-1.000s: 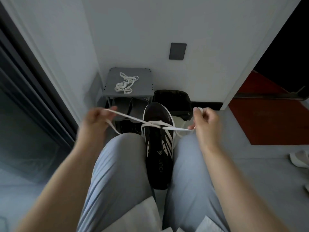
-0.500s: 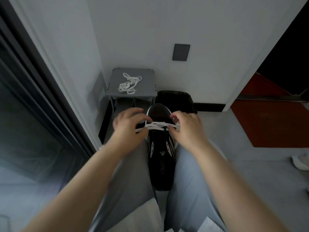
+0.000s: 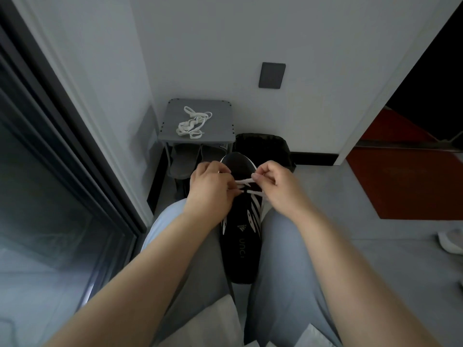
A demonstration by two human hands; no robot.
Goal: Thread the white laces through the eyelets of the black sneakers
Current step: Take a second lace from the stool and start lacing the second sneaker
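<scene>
Left hand (image 3: 210, 194), right hand (image 3: 275, 189) drawn inward over sneaker (image 3: 240, 246); both grips pinch lace (image 3: 244, 182); eyelets hidden.

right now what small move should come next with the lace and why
Probably push the lace end pinched by the right hand down through the next open row on the sneaker. The left hand pinches the lace too, both sit close over the shoe, and only rows near the toe look threaded.

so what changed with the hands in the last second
Both hands drew in from wide apart: the left hand and right hand now pinch the white lace close above the black striped sneaker. The sneaker stays put, the spare white lace on the grey stool.
</scene>
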